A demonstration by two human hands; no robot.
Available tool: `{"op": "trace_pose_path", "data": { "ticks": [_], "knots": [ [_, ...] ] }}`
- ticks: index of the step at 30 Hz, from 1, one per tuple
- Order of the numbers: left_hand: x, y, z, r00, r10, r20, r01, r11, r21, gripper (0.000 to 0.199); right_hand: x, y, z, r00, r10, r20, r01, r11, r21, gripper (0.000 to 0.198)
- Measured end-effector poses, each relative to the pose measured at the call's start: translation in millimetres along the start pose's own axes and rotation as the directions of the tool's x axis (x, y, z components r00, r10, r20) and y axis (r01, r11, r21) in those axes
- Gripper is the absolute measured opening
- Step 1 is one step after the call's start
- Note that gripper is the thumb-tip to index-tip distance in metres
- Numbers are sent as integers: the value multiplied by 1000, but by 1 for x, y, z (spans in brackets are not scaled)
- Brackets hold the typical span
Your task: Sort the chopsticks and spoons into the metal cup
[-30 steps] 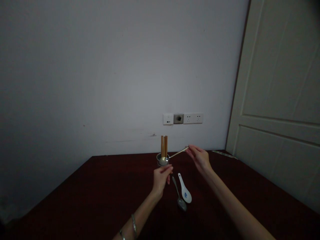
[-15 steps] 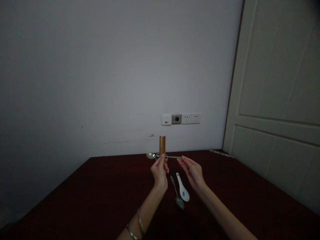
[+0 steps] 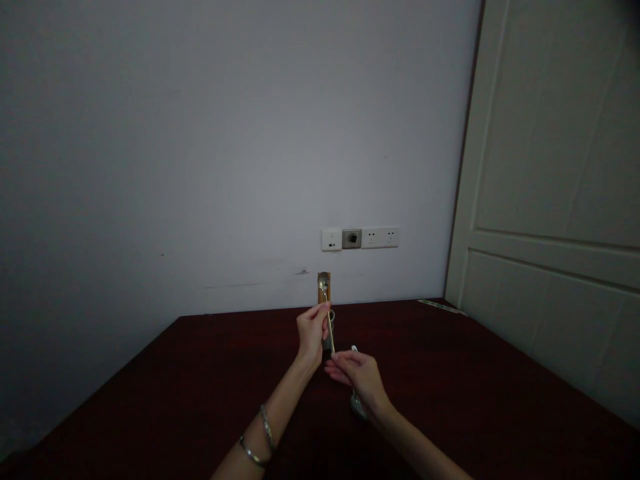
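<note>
A long-handled metal spoon point(image 3: 329, 330) is held nearly upright, bowl at the top. My left hand point(image 3: 311, 332) is closed, pinching it just below the bowl. The fingertips of my right hand point(image 3: 361, 375) pinch the lower end of the handle. Behind the spoon stand chopsticks point(image 3: 320, 295) in a holder point(image 3: 329, 341), which my left hand partly hides. Under my right hand lie a second metal spoon point(image 3: 358, 405) and a white spoon point(image 3: 355, 349), both mostly covered from view.
The dark red tabletop point(image 3: 240, 387) reaches back to a pale wall point(image 3: 225, 167) with a row of sockets and switches point(image 3: 361, 238). A panelled door point(image 3: 545, 200) rises on the right. A thin patterned strip point(image 3: 443, 307) lies near the back right edge.
The spoon has turned from lying level to nearly upright, bowl up. My right hand has moved down and left with its handle end, now covering much of the two spoons on the table.
</note>
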State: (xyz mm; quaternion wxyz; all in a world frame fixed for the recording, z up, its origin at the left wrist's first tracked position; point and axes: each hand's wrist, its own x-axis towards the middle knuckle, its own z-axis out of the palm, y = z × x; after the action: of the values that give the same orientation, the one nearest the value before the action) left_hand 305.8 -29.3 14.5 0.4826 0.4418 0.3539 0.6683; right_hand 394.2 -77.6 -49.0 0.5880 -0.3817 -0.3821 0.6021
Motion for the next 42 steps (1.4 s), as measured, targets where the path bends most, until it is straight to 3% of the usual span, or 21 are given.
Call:
{"op": "trace_pose_path", "data": {
  "ticks": [7, 11, 14, 16, 19, 24, 30, 35, 42],
  "knots": [
    [-3, 2, -10, 998, 2, 55, -7, 996, 94, 45, 6, 9, 0, 999, 2, 46, 4, 992, -124, 38],
    [-3, 1, -19, 996, 28, 79, -38, 992, 123, 44, 21, -22, -13, 984, -147, 97, 168, 948, -270, 38],
    [-2, -4, -26, 993, 43, 108, -61, 985, 164, 41, 36, -64, -15, 935, -340, 104, 355, 864, -356, 35],
    [-2, -9, -29, 990, 51, 129, -76, 977, 201, 39, 46, -90, -11, 874, -463, 145, 478, 772, -419, 33],
    [0, -17, -32, 985, 59, 159, -96, 966, 239, 35, 59, -114, -1, 795, -555, 246, 595, 631, -498, 31],
    [3, -22, -37, 980, 53, 193, -104, 959, 263, 33, 70, -122, 11, 758, -546, 357, 643, 530, -553, 26],
    [10, -19, -44, 988, 43, 145, -84, 953, 291, 32, 76, -119, 19, 780, -466, 417, 625, 581, -521, 29],
    [14, -17, -45, 987, 74, 142, -111, 957, 269, 33, 81, -116, 27, 782, -436, 445, 623, 539, -567, 28],
    [24, -7, -53, 983, 85, 162, -121, 965, 233, 43, 105, -131, 34, 714, -499, 491, 692, 401, -600, 29]
  ]
}}
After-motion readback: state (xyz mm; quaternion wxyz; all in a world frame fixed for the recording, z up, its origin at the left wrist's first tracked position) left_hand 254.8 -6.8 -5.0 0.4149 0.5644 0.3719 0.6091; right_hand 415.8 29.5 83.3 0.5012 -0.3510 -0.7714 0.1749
